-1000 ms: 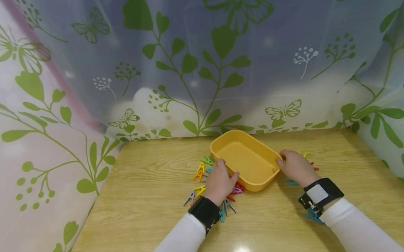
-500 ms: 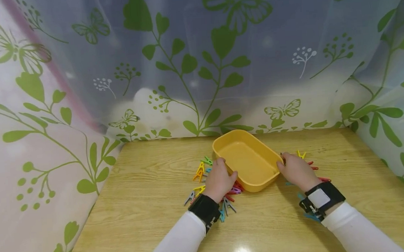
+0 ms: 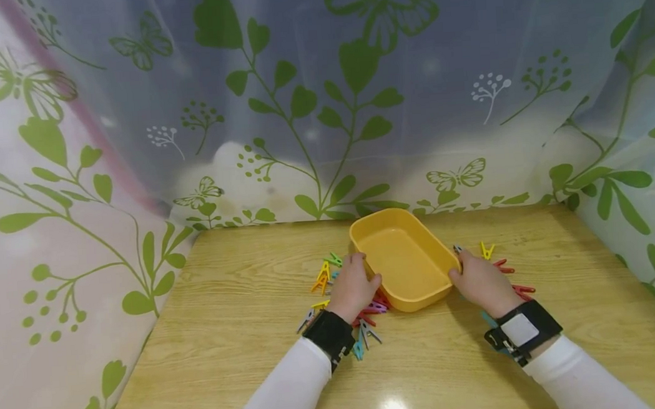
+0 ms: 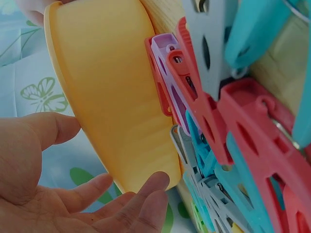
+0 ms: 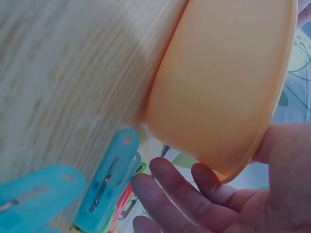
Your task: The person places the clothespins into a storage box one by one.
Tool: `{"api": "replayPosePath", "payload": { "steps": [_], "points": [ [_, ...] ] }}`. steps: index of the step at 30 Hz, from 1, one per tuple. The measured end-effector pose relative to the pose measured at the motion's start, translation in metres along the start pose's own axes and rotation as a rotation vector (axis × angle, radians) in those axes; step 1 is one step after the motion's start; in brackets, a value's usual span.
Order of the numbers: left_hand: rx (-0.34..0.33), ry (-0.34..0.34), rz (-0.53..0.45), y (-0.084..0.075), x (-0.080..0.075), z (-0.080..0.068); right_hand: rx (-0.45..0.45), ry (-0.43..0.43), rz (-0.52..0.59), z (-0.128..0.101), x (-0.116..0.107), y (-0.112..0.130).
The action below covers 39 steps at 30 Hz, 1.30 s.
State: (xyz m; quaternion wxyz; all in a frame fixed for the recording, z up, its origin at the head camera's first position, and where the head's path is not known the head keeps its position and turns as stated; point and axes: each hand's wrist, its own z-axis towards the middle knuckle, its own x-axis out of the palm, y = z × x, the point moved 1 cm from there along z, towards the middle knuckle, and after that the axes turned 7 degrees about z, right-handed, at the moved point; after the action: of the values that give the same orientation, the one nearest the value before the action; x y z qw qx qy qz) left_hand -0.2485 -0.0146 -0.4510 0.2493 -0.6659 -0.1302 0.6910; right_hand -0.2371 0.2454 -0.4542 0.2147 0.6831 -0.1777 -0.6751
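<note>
A yellow-orange plastic box (image 3: 401,262), with nothing in it, stands at an angle on the wooden table. My left hand (image 3: 352,292) holds its left side, the thumb over the rim and loosely spread fingers along the outer wall (image 4: 112,87). At the right corner my right hand (image 3: 483,284) pinches the rim between thumb and fingers. Clothespins in several colours, among them a purple clothespin (image 4: 170,80) and a red clothespin (image 4: 257,136), lie beside and partly under the left hand. Near the right hand are a blue clothespin (image 5: 108,182) and a red clothespin (image 3: 523,291).
The wooden table (image 3: 224,348) extends in front of the box and to both sides. A patterned curtain (image 3: 296,150) hangs at the back, close behind the box. A yellow clothespin (image 3: 486,250) lies beyond the right hand.
The box has shifted a little to the right, along with my right hand. Red clothespins beside that hand show more fully. My left hand has hardly moved.
</note>
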Motion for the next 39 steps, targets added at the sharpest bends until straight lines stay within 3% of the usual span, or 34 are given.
{"api": "replayPosePath", "payload": {
  "steps": [39],
  "points": [
    [0.016,0.093,0.078,0.003,-0.009,0.012,0.057,0.084,0.032,-0.03,0.002,0.019]
  ]
}}
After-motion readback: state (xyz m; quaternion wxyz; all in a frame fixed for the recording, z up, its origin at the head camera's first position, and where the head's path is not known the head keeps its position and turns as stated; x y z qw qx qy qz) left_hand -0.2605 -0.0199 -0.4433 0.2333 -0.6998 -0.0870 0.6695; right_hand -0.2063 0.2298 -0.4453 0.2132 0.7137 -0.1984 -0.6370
